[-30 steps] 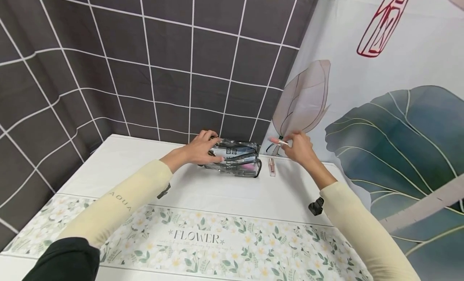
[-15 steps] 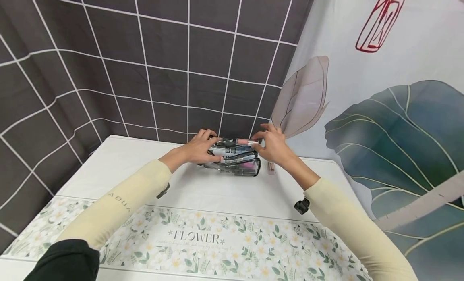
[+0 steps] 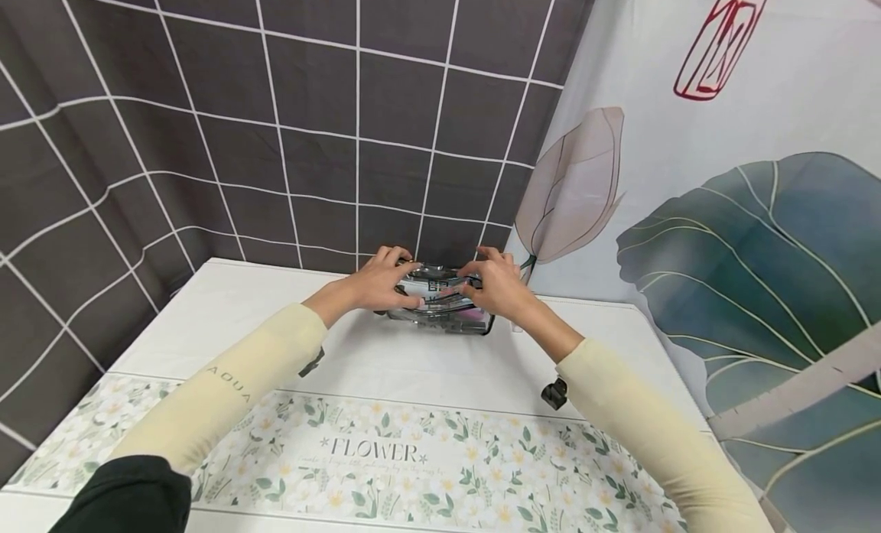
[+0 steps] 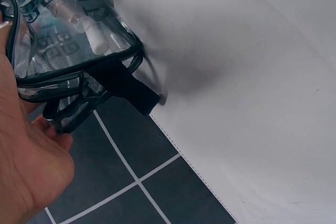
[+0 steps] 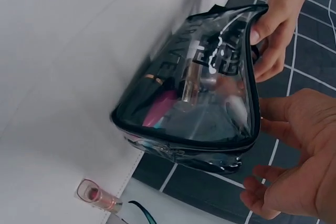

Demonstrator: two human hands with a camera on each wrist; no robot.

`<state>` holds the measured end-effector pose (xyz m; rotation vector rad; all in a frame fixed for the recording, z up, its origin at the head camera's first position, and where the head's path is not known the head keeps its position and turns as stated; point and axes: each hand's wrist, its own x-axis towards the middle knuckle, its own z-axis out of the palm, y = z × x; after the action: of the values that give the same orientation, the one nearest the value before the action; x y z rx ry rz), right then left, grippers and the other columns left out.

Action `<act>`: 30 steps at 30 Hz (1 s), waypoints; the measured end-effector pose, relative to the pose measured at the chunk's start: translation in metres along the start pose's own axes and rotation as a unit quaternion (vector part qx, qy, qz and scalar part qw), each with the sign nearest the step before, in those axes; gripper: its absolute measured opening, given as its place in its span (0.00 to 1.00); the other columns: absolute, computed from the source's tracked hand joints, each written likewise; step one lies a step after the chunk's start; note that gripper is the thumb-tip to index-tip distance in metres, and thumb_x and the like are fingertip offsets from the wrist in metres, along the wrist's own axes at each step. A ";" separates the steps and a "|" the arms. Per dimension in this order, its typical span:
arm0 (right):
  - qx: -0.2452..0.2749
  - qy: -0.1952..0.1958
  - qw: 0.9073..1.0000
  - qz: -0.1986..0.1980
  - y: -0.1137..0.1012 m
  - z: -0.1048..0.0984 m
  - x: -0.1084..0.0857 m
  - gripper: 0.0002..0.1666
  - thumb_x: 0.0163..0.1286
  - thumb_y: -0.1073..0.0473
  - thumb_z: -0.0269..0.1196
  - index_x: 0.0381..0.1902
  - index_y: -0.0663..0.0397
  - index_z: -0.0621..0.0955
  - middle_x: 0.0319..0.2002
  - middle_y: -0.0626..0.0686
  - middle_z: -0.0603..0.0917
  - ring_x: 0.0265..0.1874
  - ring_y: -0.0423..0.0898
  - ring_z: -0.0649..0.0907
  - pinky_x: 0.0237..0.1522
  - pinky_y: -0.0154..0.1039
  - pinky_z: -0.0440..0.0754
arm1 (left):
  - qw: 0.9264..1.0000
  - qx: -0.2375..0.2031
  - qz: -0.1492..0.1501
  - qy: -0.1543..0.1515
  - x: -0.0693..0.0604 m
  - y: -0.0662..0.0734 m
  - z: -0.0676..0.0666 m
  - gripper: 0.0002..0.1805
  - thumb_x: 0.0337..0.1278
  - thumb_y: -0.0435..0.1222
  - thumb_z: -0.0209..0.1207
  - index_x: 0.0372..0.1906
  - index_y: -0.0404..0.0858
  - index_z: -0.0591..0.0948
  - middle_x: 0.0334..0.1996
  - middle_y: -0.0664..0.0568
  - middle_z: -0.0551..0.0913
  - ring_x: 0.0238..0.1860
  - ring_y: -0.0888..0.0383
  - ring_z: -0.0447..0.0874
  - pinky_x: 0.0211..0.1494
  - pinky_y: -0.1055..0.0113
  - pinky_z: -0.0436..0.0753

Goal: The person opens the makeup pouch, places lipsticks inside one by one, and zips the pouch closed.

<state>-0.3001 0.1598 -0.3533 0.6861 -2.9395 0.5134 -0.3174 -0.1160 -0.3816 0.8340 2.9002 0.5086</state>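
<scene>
A clear makeup pouch (image 3: 447, 319) with black piping stands by the dark tiled backdrop. My left hand (image 3: 385, 281) grips its left end by the upper edge; its fingers also show in the right wrist view. At the pouch's opening, my right hand (image 3: 499, 284) has fingertips behind the black-edged rim. A pale pink lip gloss tube (image 3: 450, 291) appears by those fingertips, blurred through the plastic. Inside the pouch lie a magenta item (image 5: 160, 107), a gold-and-clear tube (image 5: 190, 82) and a dark tube (image 5: 149, 90).
Another pink tube with a clear cap (image 5: 97, 195) lies on the white table (image 5: 52, 103), right of the pouch. A dark grid-patterned cloth (image 3: 310, 135) rises behind the table. The front of the table carries a floral strip (image 3: 372, 464).
My right hand has swung left from beside the pouch to its opening, carrying the pink lip gloss tube, which is now partly hidden. The left hand keeps its grip on the pouch.
</scene>
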 end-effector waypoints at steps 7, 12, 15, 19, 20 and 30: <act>0.019 0.006 1.000 -0.001 0.007 -0.004 -0.003 0.21 0.82 0.54 0.68 0.67 0.54 0.90 0.86 0.71 0.65 0.80 0.80 0.68 0.78 0.81 0.66 | 1.000 0.006 -0.006 -0.002 0.002 -0.001 0.002 0.50 0.75 0.62 0.62 0.89 0.38 0.66 0.85 0.38 0.61 0.87 0.35 0.55 0.91 0.34 0.60; 0.036 0.023 0.999 0.007 0.017 -0.008 -0.004 0.20 0.85 0.54 0.65 0.66 0.55 0.90 0.86 0.72 0.66 0.80 0.79 0.67 0.79 0.79 0.64 | 1.000 0.004 -0.001 0.000 0.003 -0.002 0.003 0.49 0.76 0.62 0.61 0.90 0.38 0.66 0.85 0.37 0.61 0.87 0.34 0.55 0.91 0.34 0.59; 0.044 0.033 0.998 0.017 0.024 -0.007 -0.004 0.20 0.86 0.54 0.62 0.66 0.57 0.90 0.85 0.73 0.67 0.80 0.79 0.67 0.79 0.79 0.64 | 1.000 -0.005 0.002 0.001 0.003 -0.004 0.004 0.50 0.76 0.63 0.61 0.89 0.39 0.66 0.85 0.36 0.61 0.86 0.33 0.55 0.91 0.33 0.59; 0.068 0.049 0.996 0.034 0.034 -0.003 -0.004 0.20 0.87 0.56 0.60 0.64 0.60 0.89 0.83 0.73 0.69 0.82 0.78 0.67 0.81 0.81 0.61 | 1.000 -0.019 0.017 0.006 0.010 -0.020 0.013 0.53 0.73 0.70 0.59 0.90 0.41 0.66 0.85 0.39 0.62 0.86 0.36 0.55 0.91 0.35 0.59; 0.073 0.054 0.995 0.040 0.037 -0.002 -0.004 0.20 0.87 0.56 0.59 0.63 0.61 0.89 0.83 0.73 0.70 0.82 0.78 0.66 0.81 0.81 0.60 | 1.000 -0.022 0.018 0.006 0.010 -0.020 0.013 0.54 0.73 0.70 0.59 0.90 0.42 0.66 0.85 0.39 0.62 0.86 0.37 0.55 0.91 0.35 0.59; 0.043 0.027 0.991 0.123 0.068 0.011 -0.007 0.25 0.87 0.54 0.56 0.59 0.70 0.89 0.82 0.76 0.69 0.79 0.81 0.67 0.77 0.77 0.65 | 1.000 0.001 -0.001 0.000 0.001 0.000 0.001 0.49 0.76 0.62 0.61 0.89 0.37 0.66 0.85 0.36 0.62 0.86 0.34 0.56 0.90 0.34 0.61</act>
<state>-0.3237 0.2163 -0.3855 0.3114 -2.9817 0.6702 -0.3179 -0.1155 -0.3831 0.8322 2.9009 0.5051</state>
